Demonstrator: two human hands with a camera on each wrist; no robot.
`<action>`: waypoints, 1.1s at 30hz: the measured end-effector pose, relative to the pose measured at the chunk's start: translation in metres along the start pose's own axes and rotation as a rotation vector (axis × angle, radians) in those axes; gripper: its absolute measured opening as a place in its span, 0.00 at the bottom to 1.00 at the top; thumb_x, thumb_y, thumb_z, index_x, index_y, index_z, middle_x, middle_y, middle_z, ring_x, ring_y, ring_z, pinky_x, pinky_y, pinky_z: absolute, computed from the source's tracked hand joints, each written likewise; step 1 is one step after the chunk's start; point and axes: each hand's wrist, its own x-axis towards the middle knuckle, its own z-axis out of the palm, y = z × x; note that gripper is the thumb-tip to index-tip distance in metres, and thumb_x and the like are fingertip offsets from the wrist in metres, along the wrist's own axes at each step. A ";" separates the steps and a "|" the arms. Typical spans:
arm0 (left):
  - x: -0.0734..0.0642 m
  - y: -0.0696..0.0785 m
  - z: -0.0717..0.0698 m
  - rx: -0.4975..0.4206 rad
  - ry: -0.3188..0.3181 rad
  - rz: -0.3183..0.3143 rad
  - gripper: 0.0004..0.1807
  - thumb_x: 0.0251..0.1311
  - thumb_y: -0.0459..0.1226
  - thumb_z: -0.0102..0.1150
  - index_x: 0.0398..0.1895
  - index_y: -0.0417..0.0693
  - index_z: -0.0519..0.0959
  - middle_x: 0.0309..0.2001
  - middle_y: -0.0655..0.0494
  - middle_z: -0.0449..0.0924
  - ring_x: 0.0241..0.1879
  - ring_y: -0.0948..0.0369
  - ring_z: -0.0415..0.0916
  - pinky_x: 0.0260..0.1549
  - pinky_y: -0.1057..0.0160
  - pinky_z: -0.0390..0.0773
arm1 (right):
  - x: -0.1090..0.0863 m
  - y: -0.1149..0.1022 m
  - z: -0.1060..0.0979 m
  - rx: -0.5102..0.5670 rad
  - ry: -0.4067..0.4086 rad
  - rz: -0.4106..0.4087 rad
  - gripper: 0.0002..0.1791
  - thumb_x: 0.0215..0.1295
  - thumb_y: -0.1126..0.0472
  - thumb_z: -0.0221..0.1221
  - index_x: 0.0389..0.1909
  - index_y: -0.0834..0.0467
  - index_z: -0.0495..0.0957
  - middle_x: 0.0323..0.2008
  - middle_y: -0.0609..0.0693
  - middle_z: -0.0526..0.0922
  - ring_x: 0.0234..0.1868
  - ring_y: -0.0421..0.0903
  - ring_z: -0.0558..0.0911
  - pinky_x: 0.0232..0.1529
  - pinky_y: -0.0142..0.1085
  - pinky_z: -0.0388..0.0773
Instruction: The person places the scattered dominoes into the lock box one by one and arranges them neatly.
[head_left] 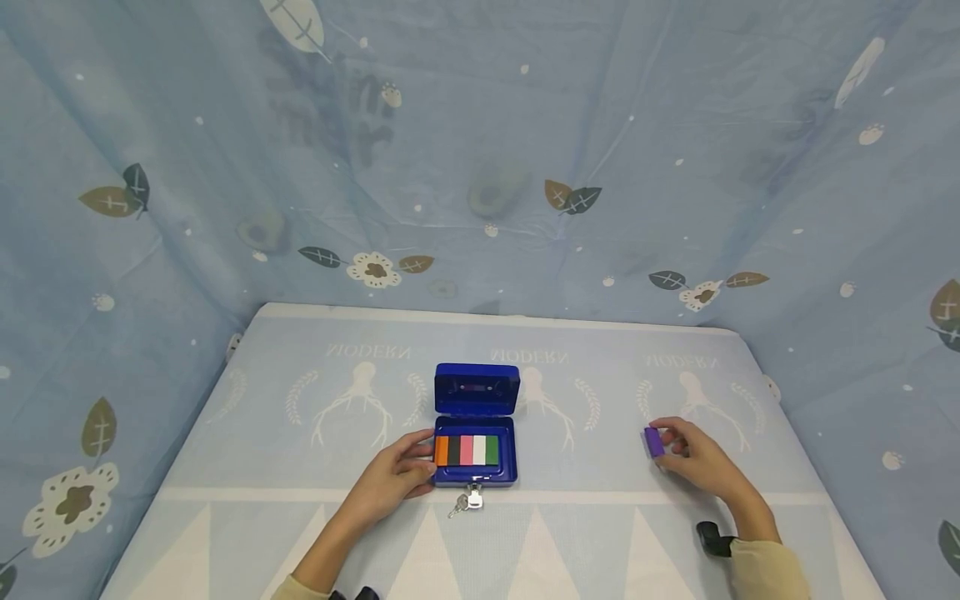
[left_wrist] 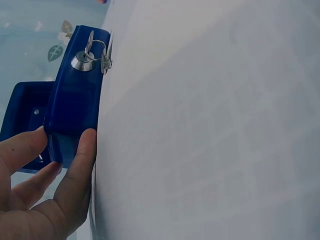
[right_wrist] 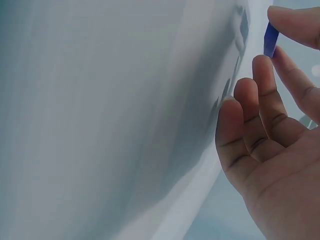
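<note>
A small blue metal cash box (head_left: 514, 454) stands on the table with its lid (head_left: 477, 388) raised. Side by side in it lie several coloured blocks, among them a pink block (head_left: 467, 450) and a green block (head_left: 492, 450). My left hand (head_left: 390, 479) touches the box's left wall; in the left wrist view its fingers (left_wrist: 82, 157) rest along that side, low by the table. Well to the right, my right hand (head_left: 693, 454) pinches a purple block (head_left: 654, 442) between thumb and fingers. The other fingers bend loosely in the right wrist view.
Keys (head_left: 459, 503) hang from the lock (head_left: 475, 497) on the box's front. The table (head_left: 585, 483) wears a pale printed cloth, and blue patterned curtains (head_left: 480, 150) enclose its back and sides. A black device (head_left: 712, 539) sits by the right wrist.
</note>
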 end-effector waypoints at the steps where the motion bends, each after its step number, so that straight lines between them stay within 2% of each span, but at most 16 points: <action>1: 0.000 0.000 0.000 0.000 0.001 0.000 0.31 0.66 0.30 0.61 0.72 0.41 0.66 0.61 0.36 0.71 0.52 0.49 0.79 0.43 0.57 0.87 | 0.001 -0.001 0.002 0.002 -0.003 -0.009 0.28 0.57 0.68 0.69 0.59 0.65 0.74 0.42 0.52 0.75 0.38 0.47 0.73 0.34 0.32 0.75; 10: 0.001 0.000 -0.001 -0.007 -0.006 -0.002 0.32 0.66 0.30 0.62 0.72 0.40 0.66 0.61 0.36 0.71 0.52 0.49 0.79 0.43 0.56 0.87 | 0.007 -0.015 0.020 0.059 -0.011 -0.073 0.27 0.56 0.69 0.70 0.58 0.63 0.75 0.41 0.52 0.75 0.38 0.49 0.73 0.34 0.31 0.74; 22: 0.001 -0.002 -0.001 -0.004 -0.006 0.003 0.32 0.65 0.31 0.62 0.72 0.40 0.66 0.61 0.35 0.71 0.52 0.49 0.79 0.43 0.57 0.87 | 0.014 -0.036 0.039 0.077 -0.033 -0.099 0.28 0.55 0.67 0.71 0.58 0.61 0.75 0.42 0.51 0.75 0.39 0.50 0.73 0.34 0.32 0.74; 29: 0.001 -0.001 -0.001 -0.002 -0.007 0.005 0.32 0.65 0.31 0.63 0.72 0.40 0.66 0.61 0.35 0.71 0.52 0.49 0.79 0.43 0.56 0.87 | 0.018 -0.047 0.047 0.056 -0.029 -0.172 0.28 0.55 0.65 0.73 0.57 0.61 0.76 0.42 0.51 0.76 0.38 0.49 0.74 0.32 0.34 0.74; 33: 0.001 -0.001 -0.001 -0.005 -0.006 0.004 0.32 0.65 0.31 0.62 0.72 0.40 0.66 0.61 0.35 0.71 0.52 0.49 0.79 0.43 0.56 0.87 | 0.021 -0.053 0.053 0.037 -0.031 -0.187 0.27 0.55 0.65 0.73 0.56 0.58 0.77 0.41 0.50 0.77 0.38 0.48 0.75 0.33 0.34 0.74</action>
